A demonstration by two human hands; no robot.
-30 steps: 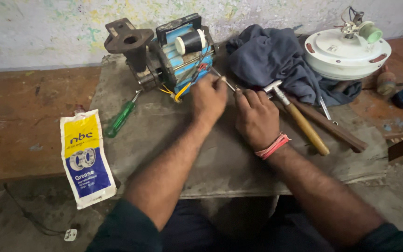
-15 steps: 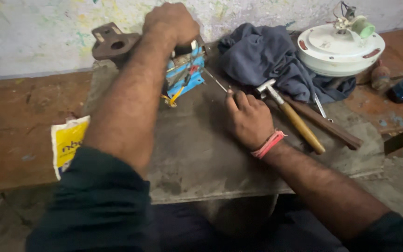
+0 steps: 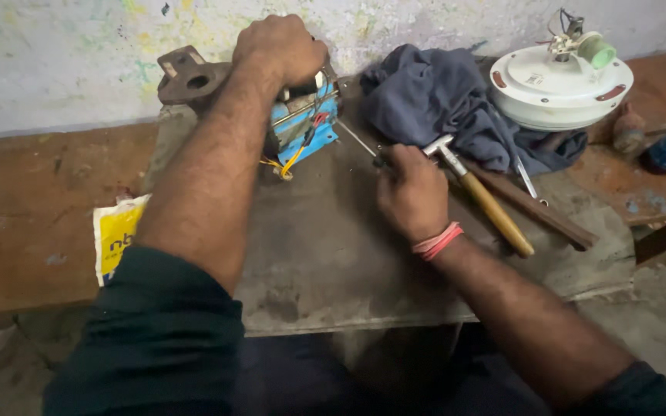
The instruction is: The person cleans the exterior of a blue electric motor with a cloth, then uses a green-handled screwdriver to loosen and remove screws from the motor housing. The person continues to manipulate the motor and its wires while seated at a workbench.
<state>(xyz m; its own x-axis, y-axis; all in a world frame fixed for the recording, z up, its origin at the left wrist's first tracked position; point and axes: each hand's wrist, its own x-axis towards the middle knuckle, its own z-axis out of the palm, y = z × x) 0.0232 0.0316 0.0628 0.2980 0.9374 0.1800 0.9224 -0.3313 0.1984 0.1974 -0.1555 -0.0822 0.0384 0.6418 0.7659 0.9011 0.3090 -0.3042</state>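
Two hands work at the grey slab (image 3: pixel 333 262): the left hand (image 3: pixel 283 50) clamps down over the blue motor (image 3: pixel 306 127) at the slab's far edge, while the right hand (image 3: pixel 410 192) pinches a thin metal rod (image 3: pixel 358 140) mid-slab, beside a wooden-handled hammer (image 3: pixel 483 196). One yellow-and-white packet (image 3: pixel 117 239) lies flat off the slab's left edge, and a small white rectangular label (image 3: pixel 534 78) sits on top of the white fan housing (image 3: pixel 560 88) near the far right corner.

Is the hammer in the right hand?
No, the right hand pinches a thin metal rod; the wooden-handled hammer lies on the bench beside it.
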